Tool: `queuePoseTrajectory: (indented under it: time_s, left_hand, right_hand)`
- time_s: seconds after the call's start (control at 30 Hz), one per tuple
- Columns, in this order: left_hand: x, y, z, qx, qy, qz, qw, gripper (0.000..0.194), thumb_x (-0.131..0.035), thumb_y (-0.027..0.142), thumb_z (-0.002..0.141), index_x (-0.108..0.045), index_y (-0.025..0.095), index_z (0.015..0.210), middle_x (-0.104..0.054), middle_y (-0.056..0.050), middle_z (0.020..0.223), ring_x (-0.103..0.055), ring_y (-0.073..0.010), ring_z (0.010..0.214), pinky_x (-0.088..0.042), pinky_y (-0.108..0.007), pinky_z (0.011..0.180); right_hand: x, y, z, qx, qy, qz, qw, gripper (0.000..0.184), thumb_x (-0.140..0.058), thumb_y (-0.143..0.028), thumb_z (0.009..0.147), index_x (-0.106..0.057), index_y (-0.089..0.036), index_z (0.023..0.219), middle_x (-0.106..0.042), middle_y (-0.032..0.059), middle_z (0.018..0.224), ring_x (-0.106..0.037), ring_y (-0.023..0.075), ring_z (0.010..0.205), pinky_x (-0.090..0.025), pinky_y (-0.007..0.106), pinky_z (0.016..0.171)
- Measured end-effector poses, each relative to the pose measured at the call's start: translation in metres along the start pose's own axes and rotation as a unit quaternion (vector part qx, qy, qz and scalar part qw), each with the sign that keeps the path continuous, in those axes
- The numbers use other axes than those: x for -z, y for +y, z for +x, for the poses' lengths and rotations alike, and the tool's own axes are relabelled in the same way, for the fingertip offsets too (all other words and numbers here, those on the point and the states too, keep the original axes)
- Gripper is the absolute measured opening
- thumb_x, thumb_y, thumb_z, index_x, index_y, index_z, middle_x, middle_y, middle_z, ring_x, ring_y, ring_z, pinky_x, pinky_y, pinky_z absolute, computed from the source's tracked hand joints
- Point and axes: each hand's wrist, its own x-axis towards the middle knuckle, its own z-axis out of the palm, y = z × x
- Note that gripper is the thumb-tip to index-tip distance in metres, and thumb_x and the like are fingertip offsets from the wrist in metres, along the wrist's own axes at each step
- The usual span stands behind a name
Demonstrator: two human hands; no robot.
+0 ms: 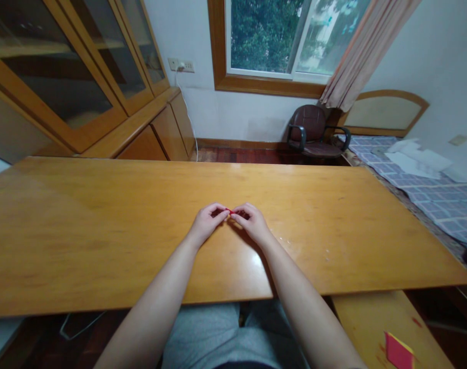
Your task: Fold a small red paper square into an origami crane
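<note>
Forearms [156, 302] sit nearest us, reaching past grey trousers [206, 333] over the table [102, 230]. Table's the biggest item; cabinet [175, 125] beyond it on the left, bed [441, 200] on the right, chair [310, 125] past the far edge, near the bed. Lower board [364, 318] juts out at our right, below the tabletop. Our left hand [209, 220] and right hand [252, 220] meet tip to tip, each pinching, thumb to finger, one end of a red piece [229, 211]. Red-and-yellow paper [399, 352] lies on the board. Piece is over the table; can't tell its shape or whether it touches wood. Step in hand: probably fine fingertip work. Next move likely calls for light, even pinches, one side steady.
</note>
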Motion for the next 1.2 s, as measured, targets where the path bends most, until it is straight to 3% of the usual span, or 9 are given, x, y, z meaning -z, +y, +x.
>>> queuePoseTrajectory:
  time_s: [0.17, 0.37, 0.7, 1.2]
  left_hand:
    - [0.001, -0.002, -0.001, -0.048, 0.006, 0.042, 0.998, 0.020, -0.069, 0.038, 0.078, -0.069, 0.018, 0.083, -0.067, -0.004, 0.079, -0.061, -0.0165, 0.073, -0.049, -0.028, 0.070]
    - [0.002, 0.004, -0.003, -0.116, -0.002, 0.058, 0.992, 0.013, -0.069, 0.032, 0.080, -0.069, 0.019, 0.081, -0.065, -0.004, 0.083, -0.061, -0.0174, 0.081, -0.048, -0.029, 0.077]
    - [0.001, 0.010, -0.003, -0.126, -0.013, 0.097, 0.987, 0.012, -0.068, 0.029, 0.080, -0.067, 0.019, 0.085, -0.060, -0.004, 0.087, -0.059, -0.0170, 0.082, -0.049, -0.028, 0.074]
    - [0.001, 0.010, -0.004, -0.161, -0.029, 0.106, 0.981, 0.009, -0.066, 0.028, 0.084, -0.069, 0.020, 0.084, -0.061, -0.005, 0.088, -0.059, -0.0169, 0.084, -0.048, -0.028, 0.075]
  right_hand:
    - [0.003, 0.000, -0.001, 0.020, 0.017, -0.009, 1.000, 0.004, -0.067, -0.024, 0.081, -0.070, -0.023, 0.082, -0.064, 0.0022, 0.081, -0.056, 0.0174, 0.073, -0.045, 0.031, 0.070]
    - [0.003, 0.001, -0.001, 0.028, 0.024, -0.004, 0.999, 0.009, -0.064, -0.016, 0.079, -0.069, -0.023, 0.079, -0.064, 0.0020, 0.083, -0.059, 0.0182, 0.079, -0.046, 0.031, 0.074]
    - [0.003, -0.001, -0.001, 0.042, 0.035, 0.032, 0.998, 0.015, -0.060, -0.010, 0.076, -0.067, -0.023, 0.076, -0.068, 0.0028, 0.088, -0.064, 0.0197, 0.090, -0.049, 0.036, 0.089]
    - [0.002, -0.001, -0.001, 0.043, 0.020, 0.029, 0.998, 0.013, -0.061, -0.012, 0.078, -0.067, -0.024, 0.076, -0.068, 0.0036, 0.089, -0.064, 0.0199, 0.090, -0.049, 0.037, 0.090]
